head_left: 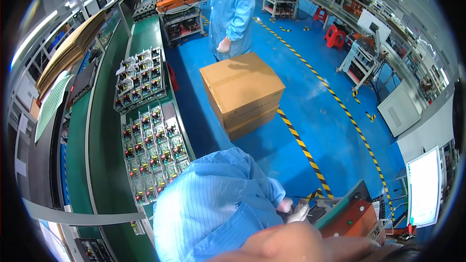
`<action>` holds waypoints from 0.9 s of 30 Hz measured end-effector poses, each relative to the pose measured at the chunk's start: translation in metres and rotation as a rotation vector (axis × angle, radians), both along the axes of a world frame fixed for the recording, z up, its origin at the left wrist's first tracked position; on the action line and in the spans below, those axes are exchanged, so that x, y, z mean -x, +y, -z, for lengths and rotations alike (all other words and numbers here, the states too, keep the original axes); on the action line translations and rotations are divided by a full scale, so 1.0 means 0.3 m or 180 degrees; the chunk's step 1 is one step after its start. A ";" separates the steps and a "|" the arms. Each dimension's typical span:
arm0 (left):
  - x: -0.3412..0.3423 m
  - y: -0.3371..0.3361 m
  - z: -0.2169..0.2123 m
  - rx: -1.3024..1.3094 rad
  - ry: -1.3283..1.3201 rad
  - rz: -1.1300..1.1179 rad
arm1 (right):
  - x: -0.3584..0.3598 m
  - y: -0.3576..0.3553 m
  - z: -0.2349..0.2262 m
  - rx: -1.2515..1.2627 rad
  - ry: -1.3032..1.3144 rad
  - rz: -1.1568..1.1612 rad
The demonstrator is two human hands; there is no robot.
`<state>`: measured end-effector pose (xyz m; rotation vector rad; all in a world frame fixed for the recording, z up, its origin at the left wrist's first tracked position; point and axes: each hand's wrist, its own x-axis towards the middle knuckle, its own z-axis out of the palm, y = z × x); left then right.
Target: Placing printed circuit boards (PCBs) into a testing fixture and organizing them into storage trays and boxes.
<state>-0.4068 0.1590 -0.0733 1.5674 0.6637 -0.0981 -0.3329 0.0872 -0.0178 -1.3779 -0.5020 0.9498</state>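
A blue striped sleeve (208, 199) of mine fills the lower middle. At its cuff my left hand (285, 205) shows in part, pale and gloved, its fingers hidden. Right against it are white-gloved fingers (298, 212), which look like part of my right hand; the rest of that hand is hidden. What lies between the hands, if anything, cannot be made out. Both are nearest to an orange-red fixture (354, 218) with a dark green edge, a little to their right.
On the left, trays of circuit boards (155, 153) line a green conveyor (109, 174). A large cardboard box (242, 85) stands ahead on another box. Behind it is a co-worker in a blue smock (233, 9). A bright monitor (423, 187) stands at right; red stools (335, 35) sit farther off.
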 end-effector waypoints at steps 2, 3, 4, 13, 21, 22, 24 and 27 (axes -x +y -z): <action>0.011 0.010 -0.040 -0.0142 0.0101 -0.0041 | -0.026 0.014 0.042 0.0003 0.0005 0.0051; 0.023 0.014 -0.074 -0.0242 0.0234 -0.0083 | -0.041 0.013 0.066 -0.0022 0.0007 0.0106; 0.027 0.017 -0.104 -0.0338 0.0347 -0.0122 | -0.043 0.017 0.054 0.0068 -0.0029 0.0135; 0.044 0.020 -0.230 -0.0747 -0.0103 -0.0207 | -0.041 0.018 -0.028 0.0069 0.0084 0.0461; 0.030 -0.002 -0.156 -0.0505 -0.0411 -0.0167 | -0.032 -0.030 -0.032 -0.0020 -0.0846 -0.0003; 0.032 0.003 -0.154 -0.0436 -0.0514 -0.0083 | -0.029 -0.031 -0.043 -0.0038 -0.1267 -0.0086; 0.008 -0.011 -0.119 -0.1222 -0.0491 -0.0234 | -0.054 0.005 0.001 -0.0083 0.0193 0.0493; -0.001 0.005 -0.075 -0.1419 -0.0731 -0.0284 | -0.076 0.025 -0.036 -0.0103 -0.0972 0.0284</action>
